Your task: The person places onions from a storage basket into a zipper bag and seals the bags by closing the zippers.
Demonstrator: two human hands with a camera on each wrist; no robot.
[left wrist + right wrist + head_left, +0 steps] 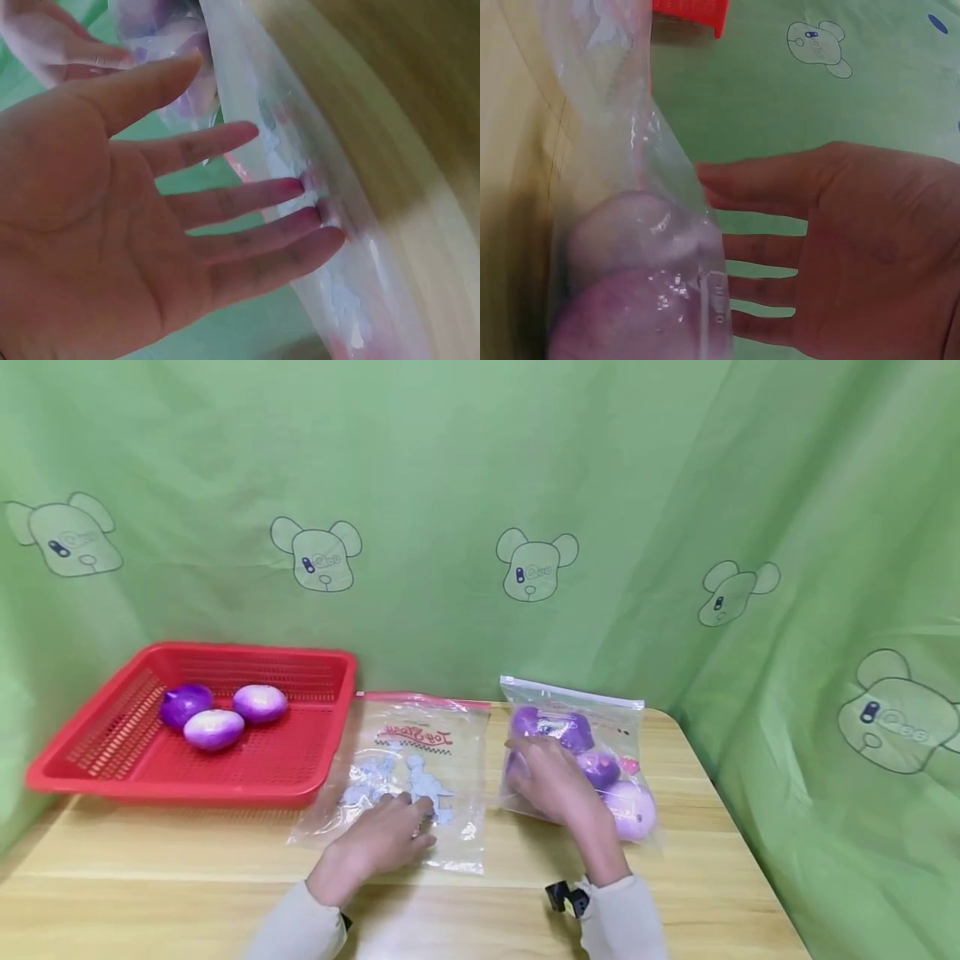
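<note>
My left hand rests on a clear zip bag with a red top strip, a "Toy Story" print and pale blue figures. Its fingers lie nearly straight, tips on the plastic, as the left wrist view shows. With straight fingers my right hand touches another clear zip bag with a white top strip. Inside that bag are several purple, round onion-like things, partly hidden by the hand in the head view. The right wrist view shows the filled bag close against the right fingertips.
A red plastic basket stands at the left, overlapping the flat bag's left edge. It holds three purple-and-white onions. Both bags lie on a wooden table. A green curtain with bear heads hangs behind and at the right.
</note>
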